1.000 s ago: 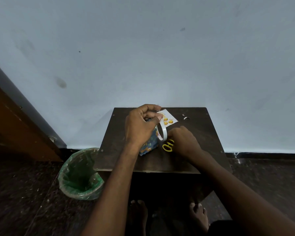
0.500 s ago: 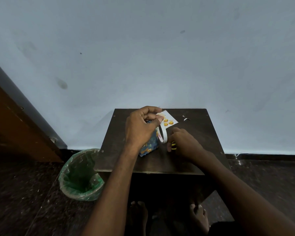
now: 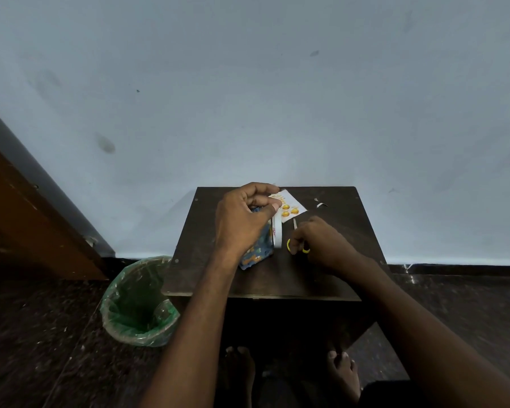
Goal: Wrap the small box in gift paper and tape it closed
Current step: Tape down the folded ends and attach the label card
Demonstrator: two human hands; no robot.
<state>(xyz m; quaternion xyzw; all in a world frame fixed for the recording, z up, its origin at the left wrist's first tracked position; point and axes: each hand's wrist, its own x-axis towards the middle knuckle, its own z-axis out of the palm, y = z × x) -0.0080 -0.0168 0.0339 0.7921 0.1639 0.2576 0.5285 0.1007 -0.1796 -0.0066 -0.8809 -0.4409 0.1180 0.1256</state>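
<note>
The small box wrapped in blue patterned gift paper (image 3: 255, 254) stands on the dark wooden table (image 3: 336, 269). My left hand (image 3: 245, 219) presses down on top of it and pinches a strip pulled from the white tape roll (image 3: 277, 234), which stands on edge beside the box. A white paper flap with orange prints (image 3: 290, 206) sticks out past my left fingers. My right hand (image 3: 321, 242) lies on the table, closed on yellow-handled scissors (image 3: 295, 244); their blades point away from me toward the flap.
A bin lined with a green bag (image 3: 139, 304) stands on the floor at the table's left front corner. Small paper scraps (image 3: 321, 204) lie near the table's far edge. A wall rises behind the table, a wooden door at left. My bare feet show under the table.
My right hand closed over the scissors and has raised them slightly, so the blades and yellow handles now show. My left hand keeps its hold on the box and tape.
</note>
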